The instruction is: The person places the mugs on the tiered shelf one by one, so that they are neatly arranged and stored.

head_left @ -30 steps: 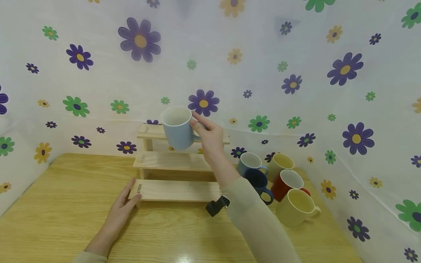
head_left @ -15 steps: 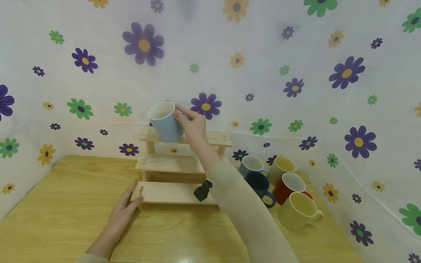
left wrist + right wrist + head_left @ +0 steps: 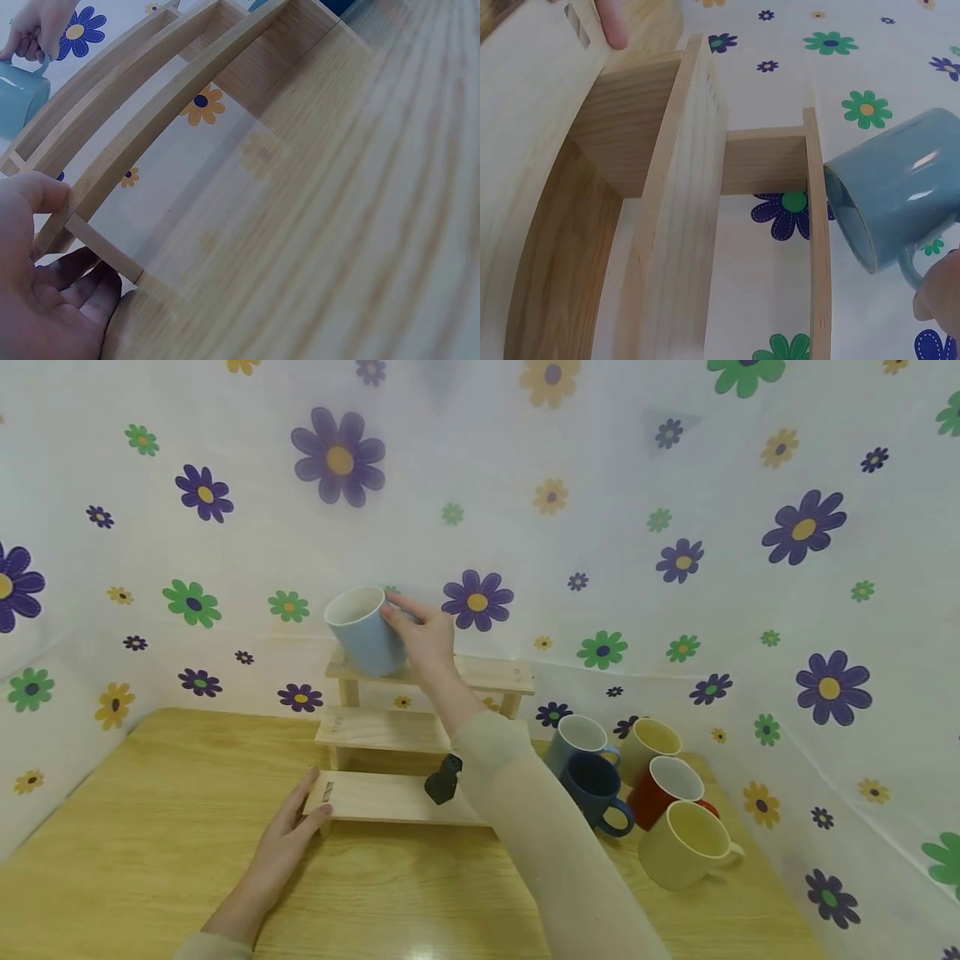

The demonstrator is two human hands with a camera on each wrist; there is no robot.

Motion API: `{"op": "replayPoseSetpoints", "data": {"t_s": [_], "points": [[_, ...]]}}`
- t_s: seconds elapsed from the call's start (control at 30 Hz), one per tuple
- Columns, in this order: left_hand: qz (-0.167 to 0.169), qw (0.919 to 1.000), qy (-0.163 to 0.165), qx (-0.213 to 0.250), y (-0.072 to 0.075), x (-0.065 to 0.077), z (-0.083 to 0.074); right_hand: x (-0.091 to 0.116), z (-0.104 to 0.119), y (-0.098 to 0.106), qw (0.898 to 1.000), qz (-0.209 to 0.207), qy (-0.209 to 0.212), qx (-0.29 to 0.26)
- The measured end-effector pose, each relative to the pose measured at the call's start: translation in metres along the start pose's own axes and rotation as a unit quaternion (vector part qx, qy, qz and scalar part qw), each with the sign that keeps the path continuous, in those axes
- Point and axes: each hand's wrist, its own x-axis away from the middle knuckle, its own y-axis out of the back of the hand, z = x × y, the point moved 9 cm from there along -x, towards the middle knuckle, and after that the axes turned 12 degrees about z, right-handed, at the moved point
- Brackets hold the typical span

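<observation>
Fingers (image 3: 407, 604) hold blue mug (image 3: 369, 642) mouth-up, axis leaning left.

Worktop (image 3: 150, 802), one: yellowish wood grain, a spot of glare at the edge nearest you. Standing on it before you: one three-tier stand (image 3: 390, 797), pale bare wood, planks stepping up away from you. To your right, five mugs, closely grouped, mouths up: one pale blue mug (image 3: 577, 739), white inside, back left; one navy mug (image 3: 595, 785), just before it; one back yellow mug (image 3: 643, 747); one red mug (image 3: 654, 797), white inside; one front yellow mug (image 3: 681, 852), nearest you, handle rightward.
</observation>
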Motion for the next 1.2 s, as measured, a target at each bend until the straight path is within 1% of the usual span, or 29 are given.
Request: {"op": "replayPoseSetpoints", "data": {"t_s": [0.2, 0.3, 0.43, 0.7, 0.87, 1.03, 1.2], "points": [[0.002, 0.9999, -0.011, -0.003, 0.0, -0.002, -0.002, -0.011, 0.0, 0.001, 0.999, 0.034, 0.01, 0.037], [0.001, 0.9999, -0.01, -0.005, 0.001, -0.002, -0.002, -0.015, 0.0, 0.004, 0.996, 0.058, 0.016, 0.068], [0.001, 1.0, -0.007, -0.006, 0.001, -0.001, -0.003, -0.016, -0.005, 0.008, 0.993, 0.082, 0.014, 0.089], [0.005, 0.9999, -0.009, -0.002, 0.001, -0.001, -0.004, -0.014, -0.014, 0.016, 0.993, 0.083, 0.006, 0.08], [0.005, 0.9999, -0.008, -0.003, 0.001, 0.0, -0.003, -0.013, -0.019, 0.019, 0.994, 0.082, -0.007, 0.074], [0.005, 1.0, -0.004, 0.0, 0.0, 0.001, -0.004, -0.009, -0.026, 0.023, 0.996, 0.078, -0.014, 0.049], [0.006, 1.0, 0.002, -0.001, -0.001, 0.002, -0.003, -0.005, -0.037, 0.026, 0.997, 0.079, -0.016, 0.01]]}}
